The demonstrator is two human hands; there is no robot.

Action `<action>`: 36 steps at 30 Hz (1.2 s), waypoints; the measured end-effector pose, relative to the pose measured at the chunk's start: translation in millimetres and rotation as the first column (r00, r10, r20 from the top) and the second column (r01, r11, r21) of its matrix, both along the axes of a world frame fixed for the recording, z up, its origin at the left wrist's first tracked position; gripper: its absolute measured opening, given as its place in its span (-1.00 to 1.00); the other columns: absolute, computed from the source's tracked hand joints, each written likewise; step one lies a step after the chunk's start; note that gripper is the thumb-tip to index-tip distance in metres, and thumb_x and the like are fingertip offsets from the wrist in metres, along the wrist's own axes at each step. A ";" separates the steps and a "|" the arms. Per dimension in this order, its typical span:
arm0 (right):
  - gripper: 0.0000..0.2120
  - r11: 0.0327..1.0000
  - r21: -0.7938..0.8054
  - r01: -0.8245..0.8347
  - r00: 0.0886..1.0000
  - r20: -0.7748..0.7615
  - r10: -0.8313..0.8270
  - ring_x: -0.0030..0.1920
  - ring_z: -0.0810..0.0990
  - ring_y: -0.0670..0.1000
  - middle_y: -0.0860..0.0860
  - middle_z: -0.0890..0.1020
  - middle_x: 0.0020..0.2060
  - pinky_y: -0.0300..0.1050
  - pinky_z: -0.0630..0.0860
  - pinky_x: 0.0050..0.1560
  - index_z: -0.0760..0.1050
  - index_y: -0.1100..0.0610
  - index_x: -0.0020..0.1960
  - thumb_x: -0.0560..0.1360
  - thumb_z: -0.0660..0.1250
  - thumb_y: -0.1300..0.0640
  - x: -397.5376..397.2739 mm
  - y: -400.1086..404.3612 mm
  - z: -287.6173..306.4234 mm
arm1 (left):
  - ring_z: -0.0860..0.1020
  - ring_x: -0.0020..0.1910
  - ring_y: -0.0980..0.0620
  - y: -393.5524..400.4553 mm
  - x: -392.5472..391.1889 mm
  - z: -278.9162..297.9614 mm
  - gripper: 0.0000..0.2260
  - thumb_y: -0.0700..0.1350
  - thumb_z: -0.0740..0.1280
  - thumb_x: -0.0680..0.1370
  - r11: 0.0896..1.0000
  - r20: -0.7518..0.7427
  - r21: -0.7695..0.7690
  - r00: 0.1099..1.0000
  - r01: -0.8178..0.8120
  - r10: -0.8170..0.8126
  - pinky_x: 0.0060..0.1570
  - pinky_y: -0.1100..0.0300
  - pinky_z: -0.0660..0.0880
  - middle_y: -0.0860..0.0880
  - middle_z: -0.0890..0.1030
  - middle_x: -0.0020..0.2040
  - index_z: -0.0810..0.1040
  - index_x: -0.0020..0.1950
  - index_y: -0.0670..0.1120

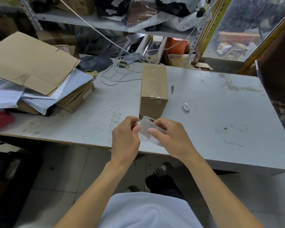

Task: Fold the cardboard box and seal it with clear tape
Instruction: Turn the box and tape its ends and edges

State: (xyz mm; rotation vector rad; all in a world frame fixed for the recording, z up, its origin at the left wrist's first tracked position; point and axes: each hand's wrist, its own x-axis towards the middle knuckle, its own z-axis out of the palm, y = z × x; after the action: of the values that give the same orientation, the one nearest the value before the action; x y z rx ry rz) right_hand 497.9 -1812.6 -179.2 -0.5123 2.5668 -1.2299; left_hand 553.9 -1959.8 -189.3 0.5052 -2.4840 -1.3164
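Note:
A brown cardboard box [153,86] stands closed on the grey table [220,112], with clear tape running along its top seam and down its near face. Just in front of it, above the table's near edge, I hold a roll of clear tape [146,129] between both hands. My right hand [169,135] grips the roll, thumb on its outer face and fingers through its core. My left hand [125,137] pinches at the roll's left edge with thumb and fingertips.
Flattened cardboard [28,61], grey mailing bags and small boxes pile up at the table's left. A coil of white cable [117,73] lies behind the box. A small white round object [186,106] sits right of it. Cluttered shelves rise at the back.

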 end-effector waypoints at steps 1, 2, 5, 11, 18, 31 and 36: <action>-0.84 1.000 -0.002 0.004 1.000 -0.002 -0.004 -0.15 0.56 -0.08 -0.11 0.60 -0.17 -0.33 0.44 -0.28 0.58 0.04 0.00 0.54 0.38 -0.04 -1.1 0.1 0.4 | 0.57 -0.03 0.12 1.1 -0.6 0.7 -0.78 -0.24 0.32 0.61 1.000 -0.001 -0.009 1.000 0.007 -0.007 -0.09 0.60 0.40 0.03 0.60 -0.02 0.55 0.25 -0.11; -0.84 1.000 -0.003 0.006 1.000 -0.004 -0.006 -0.15 0.56 -0.08 -0.11 0.60 -0.17 -0.32 0.45 -0.27 0.58 0.04 0.00 0.54 0.39 -0.05 -2.1 0.0 0.9 | 0.56 -0.03 0.11 2.0 -1.3 1.5 -0.78 -0.25 0.31 0.61 1.000 -0.001 -0.014 1.000 0.012 -0.012 -0.09 0.60 0.40 0.03 0.59 -0.02 0.53 0.25 -0.12; -0.82 1.000 0.018 0.006 1.000 -0.028 -0.005 -0.15 0.57 -0.08 -0.10 0.61 -0.17 -0.27 0.49 -0.25 0.58 0.04 -0.01 0.53 0.40 -0.06 -4.9 -0.7 0.5 | 0.53 -0.05 0.13 4.3 -3.0 1.2 -0.80 -0.26 0.26 0.63 0.999 0.020 0.010 0.999 0.031 -0.032 -0.10 0.59 0.39 0.02 0.56 0.01 0.48 0.25 -0.11; -0.76 0.995 0.098 0.011 0.998 -0.065 -0.005 -0.17 0.60 -0.02 -0.04 0.64 -0.17 -0.05 0.59 -0.13 0.59 0.06 -0.01 0.50 0.42 -0.11 -8.9 0.3 -5.7 | 0.52 0.01 0.27 6.6 -2.6 -0.1 -0.83 -0.25 0.19 0.65 0.978 0.094 0.192 0.991 0.077 -0.096 -0.09 0.57 0.39 0.14 0.55 -0.01 0.47 0.15 -0.02; -0.73 0.984 0.174 0.042 0.996 -0.082 -0.028 -0.17 0.60 -0.02 -0.05 0.63 -0.17 0.00 0.61 -0.08 0.56 0.02 -0.03 0.49 0.40 -0.17 -13.6 4.2 -14.7 | 0.49 -0.13 0.20 -1.2 -8.9 -2.1 -0.88 -0.11 0.30 0.62 0.966 0.141 0.259 0.989 0.017 -0.055 -0.18 0.51 0.39 0.09 0.49 -0.16 0.54 0.14 0.04; -0.71 0.990 0.144 -0.011 0.997 -0.068 0.021 -0.20 0.59 -0.03 -0.03 0.62 -0.18 -0.11 0.58 -0.17 0.58 0.06 0.01 0.50 0.40 -0.16 -15.6 6.1 -4.1 | 0.57 -0.09 0.32 -0.4 -12.7 -3.7 -0.94 -0.14 0.42 0.56 0.975 0.073 0.215 0.994 0.065 -0.082 -0.12 0.52 0.44 0.17 0.65 -0.13 0.61 -0.03 0.03; -0.73 0.988 0.156 -0.018 0.997 -0.069 0.029 -0.18 0.59 -0.03 -0.05 0.63 -0.16 -0.06 0.60 -0.13 0.57 0.04 0.02 0.52 0.38 -0.16 -15.5 5.6 -6.3 | 0.59 -0.13 0.27 -0.5 -13.8 -5.9 -0.90 -0.16 0.34 0.60 0.979 0.096 0.194 0.992 0.065 -0.085 -0.11 0.45 0.47 0.18 0.64 -0.13 0.59 -0.02 0.04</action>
State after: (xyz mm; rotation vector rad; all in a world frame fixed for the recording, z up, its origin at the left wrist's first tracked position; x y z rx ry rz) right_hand 482.4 -1807.0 -185.5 -0.5602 2.6798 -1.0113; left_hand 540.1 -1960.3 -195.2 0.5402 -2.4946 -1.6065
